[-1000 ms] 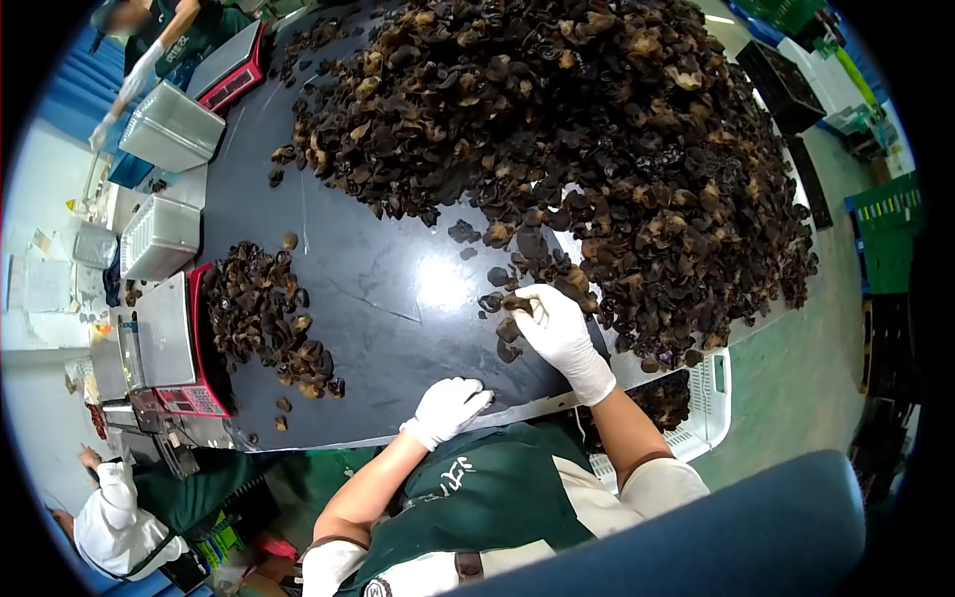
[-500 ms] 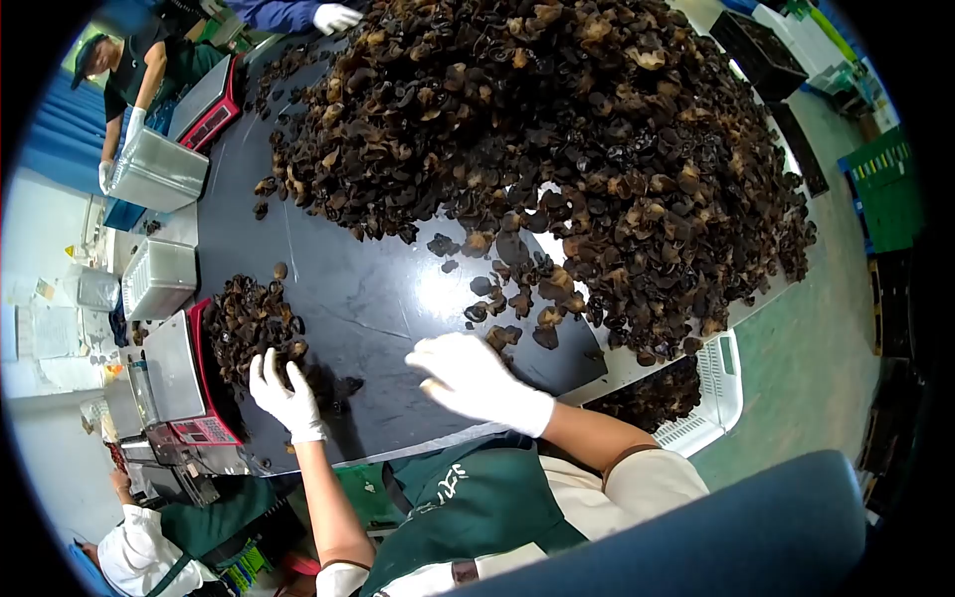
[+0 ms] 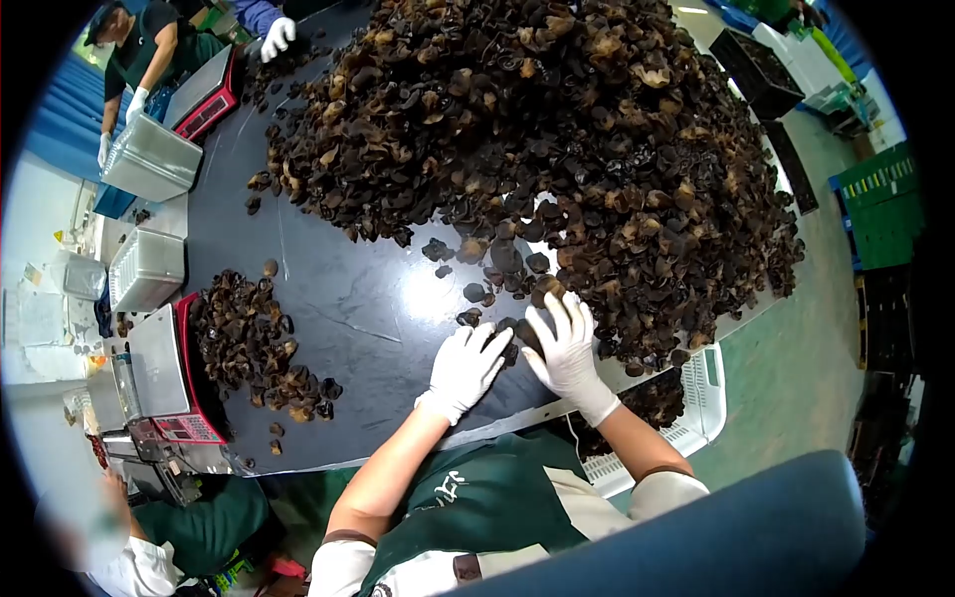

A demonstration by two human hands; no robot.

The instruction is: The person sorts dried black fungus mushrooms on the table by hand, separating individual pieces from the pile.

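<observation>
My left hand (image 3: 464, 370), in a white glove, lies low over the dark table with its fingers stretched out; their tips are beside a few loose black wood ear mushrooms (image 3: 509, 350). To its right, my right hand (image 3: 569, 360), gloved too, has its fingers and thumb spread at the near edge of the big wood ear mushroom heap (image 3: 637, 199). Its fingertips touch dark pieces there, and what lies under them is partly hidden. A smaller wood ear pile (image 3: 244, 338) rests on the left of the table.
A red-framed scale (image 3: 164, 368) stands left of the small pile, with pale plastic baskets (image 3: 149, 269) beyond it. Another scale (image 3: 204, 99) is at the far left, near a co-worker (image 3: 144, 60). A white crate (image 3: 711, 398) holding mushrooms sits below the table's right edge.
My left hand has moved right, away from the small pile. My right hand has moved right and forward to the heap's edge. A co-worker's gloved hand at the top has shifted left.
</observation>
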